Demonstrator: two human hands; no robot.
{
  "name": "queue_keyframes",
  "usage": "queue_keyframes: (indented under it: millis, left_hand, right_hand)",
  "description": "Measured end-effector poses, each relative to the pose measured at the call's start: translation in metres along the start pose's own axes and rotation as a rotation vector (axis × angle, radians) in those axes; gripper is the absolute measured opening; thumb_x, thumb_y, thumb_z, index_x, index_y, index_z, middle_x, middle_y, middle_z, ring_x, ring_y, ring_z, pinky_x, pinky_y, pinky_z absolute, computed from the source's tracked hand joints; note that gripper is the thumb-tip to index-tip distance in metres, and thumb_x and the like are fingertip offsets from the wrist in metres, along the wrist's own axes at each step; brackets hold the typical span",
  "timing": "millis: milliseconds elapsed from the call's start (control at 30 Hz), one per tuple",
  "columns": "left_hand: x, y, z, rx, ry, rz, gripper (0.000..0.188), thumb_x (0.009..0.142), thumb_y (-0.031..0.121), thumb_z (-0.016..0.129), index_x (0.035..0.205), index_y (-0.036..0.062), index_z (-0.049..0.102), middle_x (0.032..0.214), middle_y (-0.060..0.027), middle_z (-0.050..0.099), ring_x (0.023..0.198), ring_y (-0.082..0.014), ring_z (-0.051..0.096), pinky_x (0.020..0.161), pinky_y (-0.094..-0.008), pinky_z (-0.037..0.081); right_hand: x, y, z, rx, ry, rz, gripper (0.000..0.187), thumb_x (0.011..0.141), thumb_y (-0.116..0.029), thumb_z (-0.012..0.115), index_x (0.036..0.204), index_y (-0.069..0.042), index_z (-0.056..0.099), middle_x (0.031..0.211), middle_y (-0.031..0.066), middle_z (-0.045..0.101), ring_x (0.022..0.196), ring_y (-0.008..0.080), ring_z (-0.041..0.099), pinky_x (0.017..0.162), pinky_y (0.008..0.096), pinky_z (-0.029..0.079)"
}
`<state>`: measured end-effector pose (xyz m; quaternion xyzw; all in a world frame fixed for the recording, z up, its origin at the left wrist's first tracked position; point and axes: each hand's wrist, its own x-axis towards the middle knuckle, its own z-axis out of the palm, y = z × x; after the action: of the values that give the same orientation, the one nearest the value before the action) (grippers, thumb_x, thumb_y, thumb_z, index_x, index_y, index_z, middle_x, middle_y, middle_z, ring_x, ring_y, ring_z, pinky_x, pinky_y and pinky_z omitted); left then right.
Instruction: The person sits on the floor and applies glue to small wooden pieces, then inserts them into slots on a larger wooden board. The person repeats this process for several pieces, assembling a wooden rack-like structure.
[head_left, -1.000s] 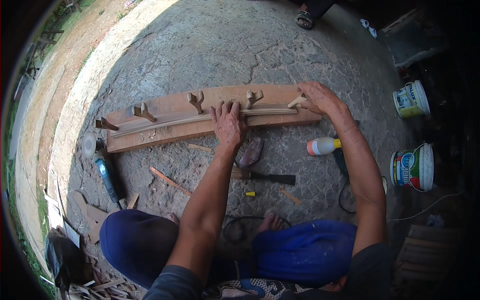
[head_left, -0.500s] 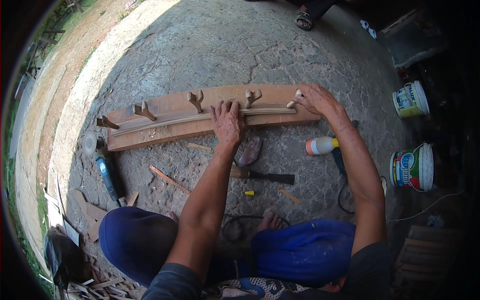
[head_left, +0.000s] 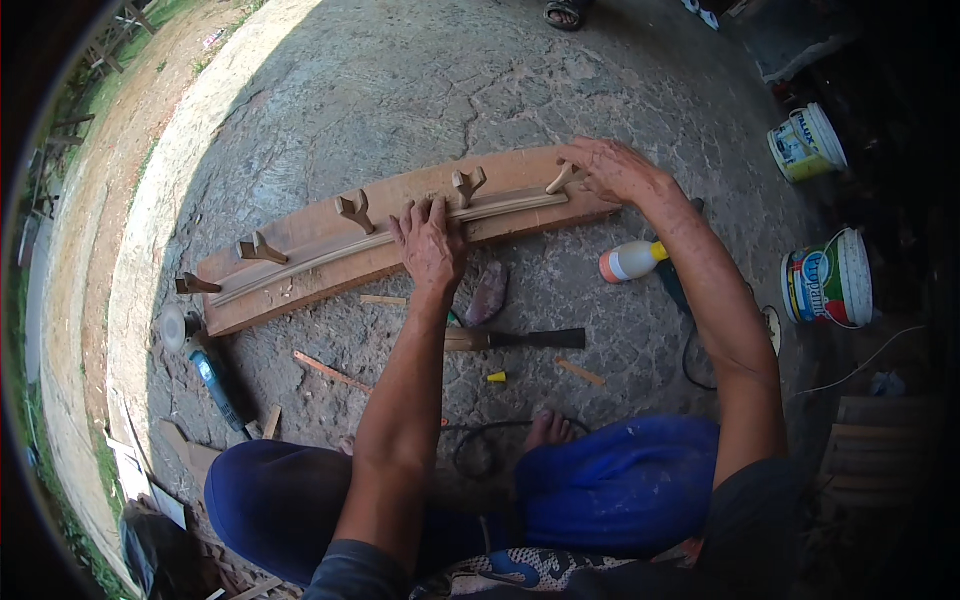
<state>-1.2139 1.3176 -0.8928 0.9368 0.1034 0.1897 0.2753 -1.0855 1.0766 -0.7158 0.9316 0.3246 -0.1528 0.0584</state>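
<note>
A long wooden strip (head_left: 325,265) lies along a thick reddish-brown plank (head_left: 300,300) on the ground. Several forked wooden pegs stand in a row along the strip, among them one at mid-length (head_left: 354,211) and another (head_left: 467,186) just right of my left hand. My left hand (head_left: 433,245) rests on the strip, its fingers stretched across it and a little apart. At the strip's right end, my right hand (head_left: 620,172) has its fingers closed around the last forked peg (head_left: 561,179), which leans. The fingers partly cover that peg's top.
A blue angle grinder (head_left: 213,385) lies by the plank's left end. Nearer me are a purplish stone (head_left: 487,293), a chisel (head_left: 535,340) and a yellow cap (head_left: 497,377). A glue bottle (head_left: 633,262) lies beneath my right forearm. Two buckets (head_left: 828,278) stand at right; a sandalled foot (head_left: 565,13) shows far off.
The view has shifted, so the plank appears more slanted and further left. The peg in my right hand has turned, and its fork now shows. My left hand keeps its place on the strip.
</note>
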Motion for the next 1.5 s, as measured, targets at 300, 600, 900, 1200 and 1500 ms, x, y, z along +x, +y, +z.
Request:
queue_keyframes:
  millis: [300,600,900,1200,1500]
  left_hand:
    - [0.0,-0.005,-0.004,0.015,-0.008,-0.006,0.042,0.093,0.024,0.058,0.132,0.0103,0.061,0.134,-0.0146,0.059,0.138,-0.0377,0.043,0.121,-0.0598,0.019]
    - [-0.003,-0.006,-0.006,-0.004,0.01,0.0,0.041,0.092,0.025,0.06,0.131,0.0098,0.061,0.135,-0.0146,0.059,0.138,-0.0375,0.042,0.121,-0.0593,0.019]
    - [-0.001,-0.005,0.0,0.015,0.012,0.003,0.046,0.092,0.031,0.062,0.133,0.0111,0.061,0.135,-0.0136,0.058,0.136,-0.0355,0.045,0.121,-0.0597,0.018]
    - [-0.001,-0.008,0.002,0.041,-0.004,0.007,0.045,0.092,0.03,0.062,0.133,0.0109,0.061,0.134,-0.0133,0.058,0.136,-0.0356,0.044,0.121,-0.0599,0.019]
    - [-0.001,-0.009,0.004,0.044,0.014,0.023,0.046,0.091,0.031,0.062,0.133,0.0112,0.062,0.135,-0.0138,0.058,0.137,-0.0358,0.044,0.12,-0.0607,0.019]
  right_hand:
    - [0.013,-0.011,-0.017,-0.093,-0.132,0.18,0.05,0.094,-0.043,0.065,0.129,-0.008,0.061,0.112,0.0183,0.069,0.105,0.0375,0.067,0.091,0.0471,0.054]
    - [0.018,-0.021,-0.02,0.101,-0.016,0.28,0.05,0.093,-0.046,0.065,0.125,-0.007,0.065,0.097,0.0213,0.072,0.097,0.0338,0.07,0.085,0.0469,0.056]
    - [0.016,-0.019,-0.027,0.296,-0.155,0.371,0.044,0.094,-0.039,0.065,0.118,-0.002,0.066,0.091,0.0145,0.073,0.088,0.0238,0.073,0.081,0.0409,0.055]
    - [-0.001,-0.003,-0.007,0.037,0.191,-0.055,0.056,0.083,-0.027,0.081,0.132,-0.013,0.058,0.117,0.0127,0.07,0.114,0.0299,0.066,0.097,0.0443,0.054]
    - [0.013,0.0,-0.013,0.013,-0.001,0.021,0.046,0.089,-0.039,0.074,0.123,-0.01,0.063,0.106,0.0164,0.071,0.104,0.0352,0.068,0.089,0.0469,0.054]
